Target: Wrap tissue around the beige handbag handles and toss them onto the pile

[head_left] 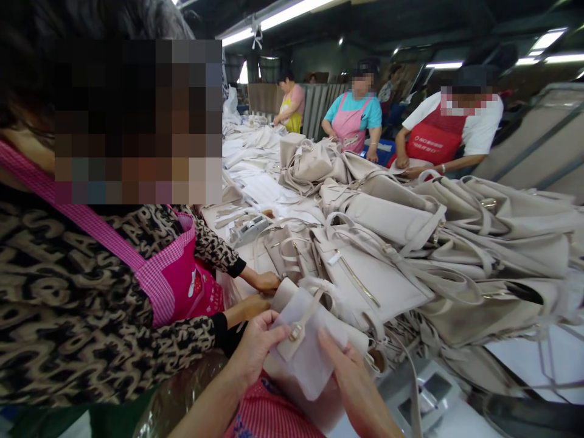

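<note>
A translucent plastic sheet (314, 350) lies between my two hands, over a beige bag at the bottom centre. My left hand (258, 344) pinches the sheet's left side, its thumb against a beige strap tab (296, 334) with a small metal buckle. My right hand (349, 377) holds the right edge of the sheet, with the thumb on top and the fingers partly hidden. The strap runs up from the tab toward the bag's handle. Just beyond my left hand are another person's hands (264, 281), near the bag's rolled edge.
Beige bags (378, 213) are piled across the table. A person in a patterned top and pink apron (177, 283) sits close on the left. Three people in aprons stand across the table. A grey metal device (422, 395) is at the lower right.
</note>
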Demonstrator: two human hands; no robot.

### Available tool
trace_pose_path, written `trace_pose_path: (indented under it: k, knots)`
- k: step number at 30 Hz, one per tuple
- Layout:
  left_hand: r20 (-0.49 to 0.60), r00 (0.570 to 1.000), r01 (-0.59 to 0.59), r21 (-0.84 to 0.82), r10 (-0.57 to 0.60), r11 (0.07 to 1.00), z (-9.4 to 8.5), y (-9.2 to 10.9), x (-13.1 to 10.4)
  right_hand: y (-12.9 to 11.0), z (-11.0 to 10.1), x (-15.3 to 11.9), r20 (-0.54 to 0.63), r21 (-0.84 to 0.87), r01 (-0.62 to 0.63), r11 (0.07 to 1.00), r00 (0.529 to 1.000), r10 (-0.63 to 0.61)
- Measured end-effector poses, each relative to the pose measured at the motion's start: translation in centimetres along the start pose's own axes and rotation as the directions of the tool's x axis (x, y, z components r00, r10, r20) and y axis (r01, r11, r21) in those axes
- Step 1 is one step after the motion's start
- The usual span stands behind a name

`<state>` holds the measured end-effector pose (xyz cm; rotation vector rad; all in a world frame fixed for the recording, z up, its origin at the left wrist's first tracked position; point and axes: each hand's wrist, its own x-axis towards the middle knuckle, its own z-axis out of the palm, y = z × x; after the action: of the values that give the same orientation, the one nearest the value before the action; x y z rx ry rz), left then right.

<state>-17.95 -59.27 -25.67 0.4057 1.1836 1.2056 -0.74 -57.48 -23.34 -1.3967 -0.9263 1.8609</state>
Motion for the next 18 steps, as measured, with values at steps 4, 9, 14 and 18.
trace_pose_path:
  k: [4, 9, 14, 18]
  knots:
    - [-0.047, 0.99, -0.124, 0.142, 0.131, 0.982, 0.2, 0.2, -0.6, -1.2, 0.3, 0.7, 0.124, 0.16, 0.041, 0.986, 0.99, -0.062]
    - [-0.076, 0.927, -0.311, 0.392, 0.368, 0.866, 0.6, -0.3, -1.7, -2.5, 1.3, 1.9, -0.044, 0.061, 0.104, 0.993, 0.994, -0.102]
    - [-0.073, 0.876, -0.38, 0.507, 0.478, 0.774, 0.8, -1.2, -2.2, -3.2, 2.0, 2.1, -0.045, -0.046, 0.135, 0.99, 0.99, -0.137]
    - [-0.067, 0.916, -0.333, 0.42, 0.395, 0.844, 1.1, -1.4, -2.2, -3.6, 2.0, 2.2, -0.056, -0.12, 0.151, 0.981, 0.986, -0.159]
